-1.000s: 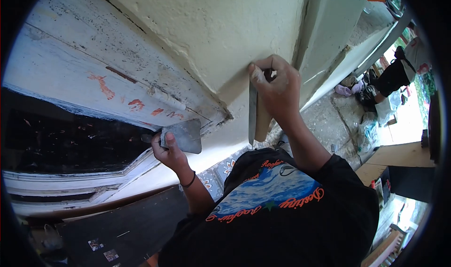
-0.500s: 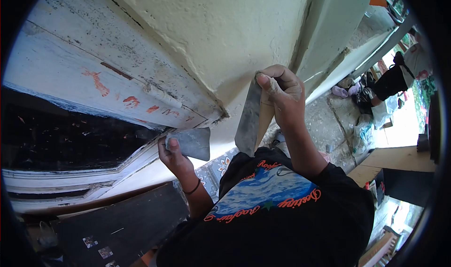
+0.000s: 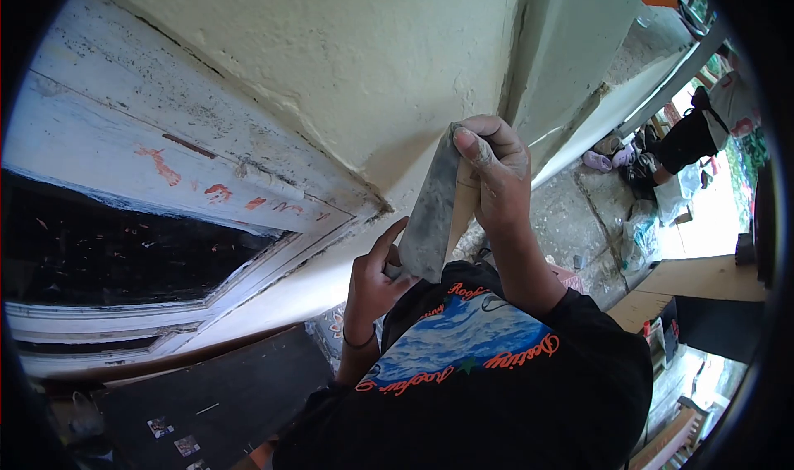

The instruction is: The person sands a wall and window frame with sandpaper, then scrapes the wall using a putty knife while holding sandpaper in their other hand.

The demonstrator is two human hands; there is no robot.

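Folded grey sandpaper with a tan backing hangs from my right hand, its top corner pinched between dusty thumb and fingers. My left hand is at the lower left edge of this sheet, with its index finger raised along the edge and its thumb near the bottom corner. A sliver of a smaller grey piece shows between the left thumb and fingers; the rest of it is hidden behind the sandpaper. Both hands are in front of the cream wall, beside a worn white window frame.
A dark panel lies at lower left. On the right, shoes and plastic bags rest on the concrete floor, near another person's leg. Cardboard is at the right edge.
My left hand has moved right with the smaller grey piece, which has passed mostly behind the folded sandpaper. My right hand stays nearly in place. The view has shifted slightly.
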